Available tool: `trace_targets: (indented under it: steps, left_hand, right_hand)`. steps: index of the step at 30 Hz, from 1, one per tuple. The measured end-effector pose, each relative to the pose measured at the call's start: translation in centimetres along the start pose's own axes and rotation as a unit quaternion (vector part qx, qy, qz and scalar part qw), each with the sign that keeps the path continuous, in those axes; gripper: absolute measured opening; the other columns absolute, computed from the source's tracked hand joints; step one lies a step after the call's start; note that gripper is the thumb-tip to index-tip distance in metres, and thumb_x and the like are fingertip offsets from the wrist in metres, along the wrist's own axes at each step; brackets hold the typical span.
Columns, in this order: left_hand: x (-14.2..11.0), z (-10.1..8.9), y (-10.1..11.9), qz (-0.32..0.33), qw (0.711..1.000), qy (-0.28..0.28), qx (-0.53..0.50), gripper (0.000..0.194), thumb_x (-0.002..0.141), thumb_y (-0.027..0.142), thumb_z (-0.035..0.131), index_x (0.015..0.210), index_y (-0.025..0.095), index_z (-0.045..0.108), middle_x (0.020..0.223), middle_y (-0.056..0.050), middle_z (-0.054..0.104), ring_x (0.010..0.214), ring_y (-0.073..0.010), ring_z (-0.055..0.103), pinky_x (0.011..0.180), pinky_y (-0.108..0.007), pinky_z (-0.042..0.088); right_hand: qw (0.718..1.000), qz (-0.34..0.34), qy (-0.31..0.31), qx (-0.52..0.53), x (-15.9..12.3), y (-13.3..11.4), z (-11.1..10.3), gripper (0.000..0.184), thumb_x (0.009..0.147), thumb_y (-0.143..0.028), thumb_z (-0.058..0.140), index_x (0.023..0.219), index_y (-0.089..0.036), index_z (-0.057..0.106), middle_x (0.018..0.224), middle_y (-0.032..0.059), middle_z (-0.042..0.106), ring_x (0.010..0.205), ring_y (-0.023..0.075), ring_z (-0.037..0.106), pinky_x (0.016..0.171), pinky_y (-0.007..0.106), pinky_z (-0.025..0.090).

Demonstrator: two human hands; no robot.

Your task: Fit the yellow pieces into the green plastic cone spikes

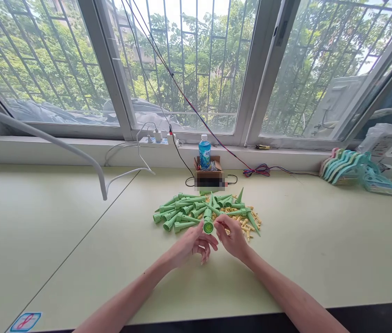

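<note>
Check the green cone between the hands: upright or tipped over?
Tipped: the green cone shows its round wide end to the camera, instead of standing on it. Whether anything sits inside, I cannot tell.

No wording legible; blue bottle bears white lettering, too small to read; on table, leftward and nearer viewer than bottle, blue-edged sticker with looped red mark, figure or letter unclear; block before bottle pixelated
</note>
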State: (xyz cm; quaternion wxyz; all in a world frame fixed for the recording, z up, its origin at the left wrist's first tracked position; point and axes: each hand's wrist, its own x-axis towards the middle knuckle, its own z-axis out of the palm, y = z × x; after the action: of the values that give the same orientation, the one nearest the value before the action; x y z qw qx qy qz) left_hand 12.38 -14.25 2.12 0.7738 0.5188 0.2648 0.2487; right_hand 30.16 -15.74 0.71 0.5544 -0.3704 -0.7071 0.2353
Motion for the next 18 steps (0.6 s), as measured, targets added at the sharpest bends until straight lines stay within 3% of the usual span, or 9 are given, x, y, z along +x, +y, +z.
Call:
trace_targets:
  steps: [14,18]
  left_hand:
    - [-0.32,-0.19,0.21,0.053,0.998,-0.032,-0.004,0.052,0.095,0.053,0.046,0.095,0.007,0.070,0.092,-0.017,0.067,0.057,-0.0121,0.057,0.050,-0.025,0.048]
    - [-0.47,-0.18,0.40,0.063,0.997,-0.028,0.021,0.045,0.095,0.049,0.049,0.095,0.008,0.069,0.080,-0.011,0.064,0.059,-0.0130,0.058,0.052,-0.025,0.048]
  right_hand:
    - [1.000,-0.013,-0.007,0.002,0.18,-0.35,-0.15,0.018,0.096,-0.025,0.047,0.079,-0.020,0.051,0.065,-0.0023,0.053,0.049,0.0092,0.047,0.049,0.022,0.039]
    - [1.000,-0.009,-0.018,0.022,0.24,-0.66,-0.19,0.018,0.097,-0.024,0.047,0.080,-0.020,0.051,0.064,-0.0026,0.053,0.049,0.0102,0.053,0.049,0.021,0.041]
